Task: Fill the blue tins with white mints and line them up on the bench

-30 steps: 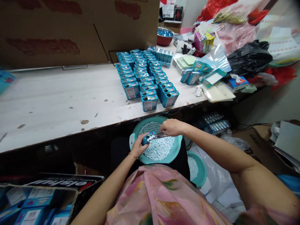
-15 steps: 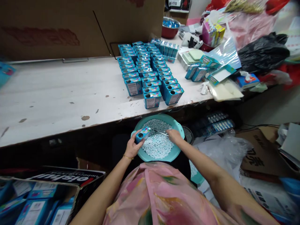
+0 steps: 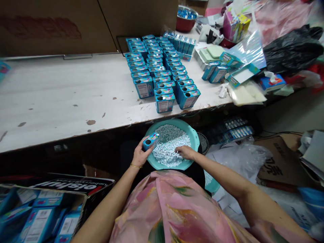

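My left hand (image 3: 140, 154) is closed around a small blue tin (image 3: 150, 141) with a round dark opening in its top. It holds the tin tilted over the left side of a turquoise basin (image 3: 194, 138). Small white and pale blue candies (image 3: 165, 156) fill much of the basin, which rests at my lap. My right hand (image 3: 186, 152) is closed low over the candies on the right side. Its fingers are wrapped on a metal spoon, mostly hidden by the hand and the candies.
Rows of similar blue tins (image 3: 165, 103) stand on the white table (image 3: 63, 101) ahead. A carton (image 3: 84, 206) of blue tins sits at lower left. Flat packaging boxes (image 3: 243, 75) and a red bowl (image 3: 186, 24) lie farther right. Plastic bags (image 3: 239, 157) crowd the lower right.
My right hand has moved down and slightly left into the candies, and the spoon's metal handle has gone from sight. My left hand still holds the tin, shifted slightly left.
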